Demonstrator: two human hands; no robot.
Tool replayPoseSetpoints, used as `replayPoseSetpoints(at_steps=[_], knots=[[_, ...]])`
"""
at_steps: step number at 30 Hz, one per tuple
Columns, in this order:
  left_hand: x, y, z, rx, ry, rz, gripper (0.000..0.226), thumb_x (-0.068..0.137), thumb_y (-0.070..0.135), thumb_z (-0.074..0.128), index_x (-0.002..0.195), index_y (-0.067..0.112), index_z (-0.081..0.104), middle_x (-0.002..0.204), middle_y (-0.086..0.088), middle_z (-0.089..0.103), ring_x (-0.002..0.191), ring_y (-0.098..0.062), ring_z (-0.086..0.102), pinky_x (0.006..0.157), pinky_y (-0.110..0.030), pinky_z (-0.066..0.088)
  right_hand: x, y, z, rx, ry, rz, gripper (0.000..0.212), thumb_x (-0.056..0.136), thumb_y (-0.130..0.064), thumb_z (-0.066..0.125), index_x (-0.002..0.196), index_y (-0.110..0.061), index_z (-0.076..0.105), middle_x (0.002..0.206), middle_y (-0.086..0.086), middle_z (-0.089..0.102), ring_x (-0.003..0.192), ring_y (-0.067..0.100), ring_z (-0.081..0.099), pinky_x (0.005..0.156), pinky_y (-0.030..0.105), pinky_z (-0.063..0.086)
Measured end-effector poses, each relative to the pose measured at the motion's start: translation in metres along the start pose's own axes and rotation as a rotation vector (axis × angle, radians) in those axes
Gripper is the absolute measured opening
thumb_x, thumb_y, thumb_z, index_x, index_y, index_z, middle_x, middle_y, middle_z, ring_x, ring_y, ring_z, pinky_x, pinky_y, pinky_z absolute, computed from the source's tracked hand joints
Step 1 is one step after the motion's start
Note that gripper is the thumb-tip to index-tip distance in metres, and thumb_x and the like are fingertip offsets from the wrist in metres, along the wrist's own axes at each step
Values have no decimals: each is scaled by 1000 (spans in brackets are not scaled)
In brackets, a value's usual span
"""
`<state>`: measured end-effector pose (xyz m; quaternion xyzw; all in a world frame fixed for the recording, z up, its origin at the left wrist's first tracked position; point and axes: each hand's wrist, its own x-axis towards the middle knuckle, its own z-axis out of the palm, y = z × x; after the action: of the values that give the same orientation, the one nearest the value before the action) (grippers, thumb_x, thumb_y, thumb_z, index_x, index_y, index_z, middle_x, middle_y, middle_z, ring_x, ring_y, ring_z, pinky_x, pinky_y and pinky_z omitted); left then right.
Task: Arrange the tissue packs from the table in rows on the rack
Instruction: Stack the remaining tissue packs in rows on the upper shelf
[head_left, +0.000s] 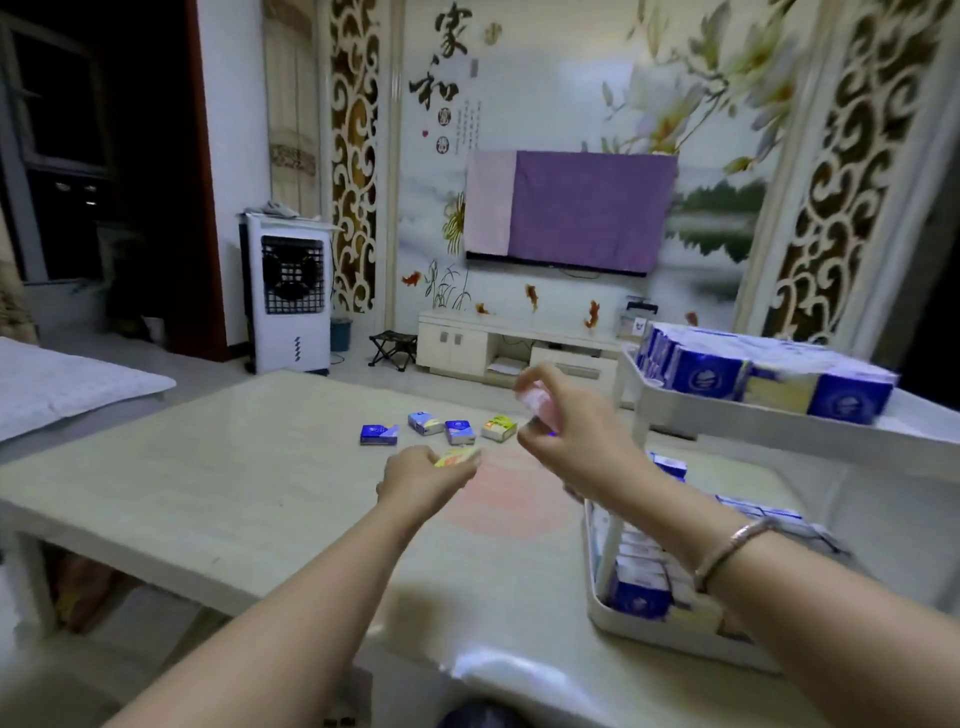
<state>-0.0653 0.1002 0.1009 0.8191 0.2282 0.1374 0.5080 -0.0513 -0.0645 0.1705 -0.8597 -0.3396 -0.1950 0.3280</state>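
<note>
Both forearms reach out over the table (218, 467). My left hand (423, 480) curls round a yellow pack (457, 457), its long axis running out to the right past my fingertips. Beyond those fingertips four packs (439, 428) lie in a loose row on the table, nearer this hand than the other. My right hand (569, 441), raised and blurred, pinches a pink pack (537, 397) between thumb and fingers. Right of that hand stands the rack (737, 415), top tier part-filled with blue packs (769, 379), so I judge the right hand places first.
</note>
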Motion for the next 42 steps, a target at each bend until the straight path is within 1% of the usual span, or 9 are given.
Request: replayPoseSetpoints(at_steps=[4, 9, 15, 22, 28, 32, 35, 38, 42], knots=[[-20, 86, -6, -261, -23, 174, 38, 82, 47, 67, 71, 11, 61, 72, -9, 54, 59, -17, 47, 47, -22, 36, 27, -9, -69, 115, 240, -48, 22, 87, -15, 53, 108, -21, 54, 81, 6, 64, 77, 27, 67, 70, 44, 54], [-26, 161, 12, -387, -206, 175, 29, 86, 37, 63, 93, 9, 56, 82, -8, 52, 72, -19, 47, 62, -27, 39, 53, 30, -141, -34, 340, 175, 33, 92, -34, 53, 111, -11, 39, 96, 11, 64, 84, 31, 65, 74, 50, 54], [2, 188, 60, -407, -313, 189, 30, 88, 45, 57, 93, 15, 56, 91, -5, 53, 79, -17, 47, 66, -27, 37, 91, 78, -145, -90, 136, 330, 22, 94, -26, 46, 108, -10, 40, 87, 1, 59, 74, 15, 53, 56, 28, 37], [40, 185, 91, -439, -281, 159, 28, 91, 37, 54, 72, 17, 48, 80, -7, 46, 69, -19, 40, 60, -27, 31, 142, 108, -100, -431, -133, 490, 45, 92, -31, 38, 132, -10, 35, 130, 22, 48, 122, 38, 41, 96, 44, 38], [52, 178, 99, -465, -298, 143, 35, 94, 36, 50, 115, 8, 54, 84, -5, 51, 70, -12, 45, 57, -24, 37, 150, 120, -80, -641, -210, 519, 50, 95, -32, 44, 138, -10, 32, 140, 17, 33, 127, 33, 32, 102, 43, 32], [53, 174, 95, -375, -283, 184, 33, 92, 44, 50, 101, 13, 56, 87, -6, 56, 83, -21, 51, 72, -30, 41, 159, 115, -90, -521, -186, 489, 47, 98, -35, 24, 135, -12, 40, 145, 15, 28, 134, 36, 24, 106, 48, 26], [49, 175, 87, -360, -309, 232, 23, 90, 44, 52, 84, 22, 55, 87, -6, 56, 84, -23, 50, 72, -31, 40, 152, 101, -109, -186, -205, 353, 39, 101, -29, 25, 124, -15, 53, 123, -1, 44, 122, 22, 38, 107, 44, 26], [40, 179, 77, -328, -381, 339, 31, 87, 51, 55, 98, 23, 62, 105, -9, 64, 97, -26, 57, 78, -32, 45, 131, 89, -129, 124, -317, 269, 33, 99, -23, 39, 113, 0, 58, 115, 17, 57, 103, 25, 51, 106, 40, 36], [24, 184, 67, -309, -465, 417, 52, 89, 55, 53, 111, 10, 65, 79, 1, 64, 68, -10, 56, 61, -22, 43, 113, 80, -148, 233, -345, 231, 34, 98, -22, 50, 118, 4, 59, 108, 16, 63, 91, 15, 58, 66, 8, 47]])
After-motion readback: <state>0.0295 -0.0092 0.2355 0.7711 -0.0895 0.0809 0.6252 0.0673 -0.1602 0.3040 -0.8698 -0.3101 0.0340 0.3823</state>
